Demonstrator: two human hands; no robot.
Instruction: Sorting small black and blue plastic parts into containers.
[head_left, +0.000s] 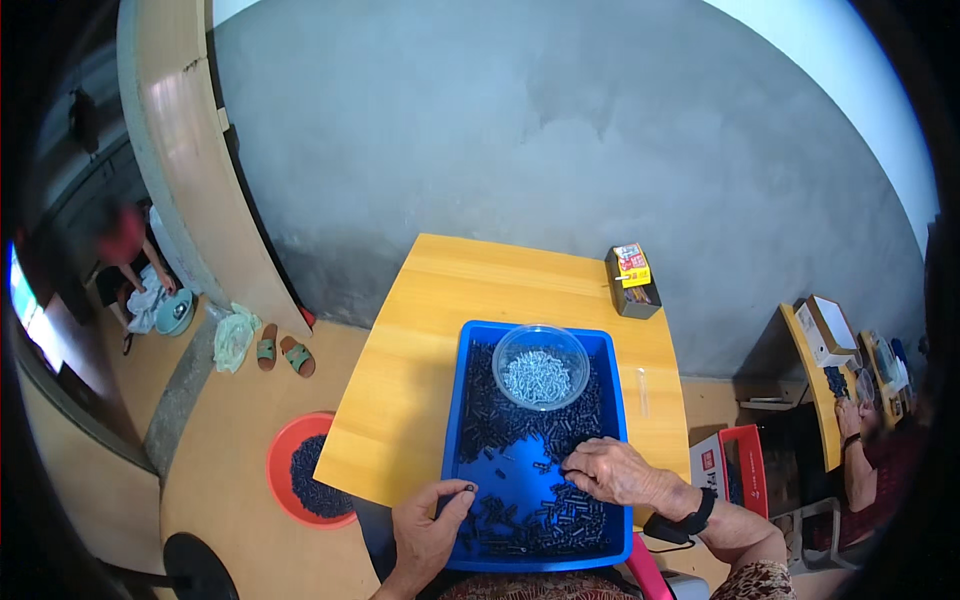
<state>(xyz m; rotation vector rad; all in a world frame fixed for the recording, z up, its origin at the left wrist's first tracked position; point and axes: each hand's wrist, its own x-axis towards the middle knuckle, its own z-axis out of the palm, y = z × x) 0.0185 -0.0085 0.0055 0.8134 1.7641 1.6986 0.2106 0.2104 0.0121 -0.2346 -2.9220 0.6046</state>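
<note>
A blue tray [452, 440] holds a great many small black cylindrical pieces [490, 405], with a bare patch of its floor showing in the middle. Inside its far half sits a clear round tub [541, 330] of small silvery metal pins or screws [538, 379]. At the tray's left edge, my left hand [425, 535] pinches one small black cylindrical piece [470, 488] between thumb and finger. My right hand [610, 470], a dark band on its wrist, reaches over the right rim. Its fingers are closed low over the black pieces, and they hide whatever is between them.
The tray stands on a yellow wooden table [400, 330] with a dark box [634, 298] at its far right corner. On the floor to the left are a red basin [275, 470] of black pieces and sandals [297, 355]. Other people sit at far left and right.
</note>
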